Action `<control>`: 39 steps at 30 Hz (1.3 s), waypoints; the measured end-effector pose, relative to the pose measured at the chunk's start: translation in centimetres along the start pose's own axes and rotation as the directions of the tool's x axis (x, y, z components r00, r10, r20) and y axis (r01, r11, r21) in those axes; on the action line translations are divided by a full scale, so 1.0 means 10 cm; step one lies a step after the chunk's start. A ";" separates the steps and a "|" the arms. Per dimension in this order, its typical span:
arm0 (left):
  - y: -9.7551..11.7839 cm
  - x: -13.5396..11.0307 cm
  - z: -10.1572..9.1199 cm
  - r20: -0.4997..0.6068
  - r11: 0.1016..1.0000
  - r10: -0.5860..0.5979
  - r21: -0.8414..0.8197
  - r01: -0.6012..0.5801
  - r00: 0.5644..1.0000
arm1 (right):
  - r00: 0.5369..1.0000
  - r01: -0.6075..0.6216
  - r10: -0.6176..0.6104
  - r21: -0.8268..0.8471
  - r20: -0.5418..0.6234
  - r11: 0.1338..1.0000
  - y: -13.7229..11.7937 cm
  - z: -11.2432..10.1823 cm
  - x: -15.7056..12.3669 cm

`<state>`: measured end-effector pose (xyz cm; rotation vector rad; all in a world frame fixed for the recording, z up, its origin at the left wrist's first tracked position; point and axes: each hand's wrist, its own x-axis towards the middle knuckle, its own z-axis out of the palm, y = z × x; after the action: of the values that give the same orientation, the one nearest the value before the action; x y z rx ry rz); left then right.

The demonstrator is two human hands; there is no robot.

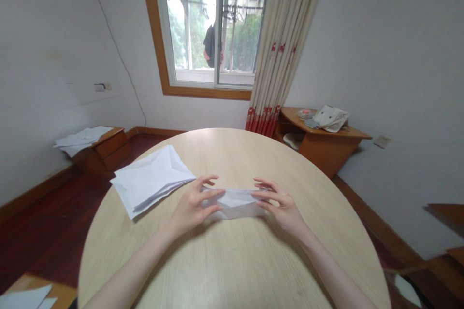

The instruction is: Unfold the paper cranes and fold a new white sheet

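A folded sheet of white paper [237, 204] stretches between my two hands at the middle of the round table. My left hand [195, 203] grips its left end, thumb in front and index finger along the upper edge. At the right end, my right hand [278, 203] pinches the paper between thumb and fingers. Creases run across the folded sheet. Left of my left hand lies a stack of white paper [154, 178], its sheets uneven and the top one creased.
The round wooden table [232, 260] fills the foreground. Behind it stand a small drawer cabinet [112, 147] with papers on top, a corner desk [322, 147] with a bag [331, 118], and a long curtain [282, 43] beside the window.
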<state>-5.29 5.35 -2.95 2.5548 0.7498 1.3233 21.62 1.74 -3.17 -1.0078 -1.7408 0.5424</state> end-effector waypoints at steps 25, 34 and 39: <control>0.09 0.04 -0.02 0.089 0.999 -0.022 -0.032 0.025 0.996 | 0.995 -0.082 0.087 -0.106 0.043 0.991 -0.09 0.05 -0.03; 0.16 0.02 -0.06 0.174 0.994 0.006 0.103 -0.024 0.985 | 0.998 0.029 -0.014 -0.225 0.068 0.974 -0.10 0.09 -0.06; 0.18 0.01 -0.05 0.188 0.990 0.015 0.133 -0.040 0.982 | 0.994 0.079 -0.057 -0.248 0.093 0.965 -0.10 0.10 -0.08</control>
<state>-5.07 3.84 -1.93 2.7572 0.7961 1.0530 20.47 0.62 -3.20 -1.1091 -1.9481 0.3290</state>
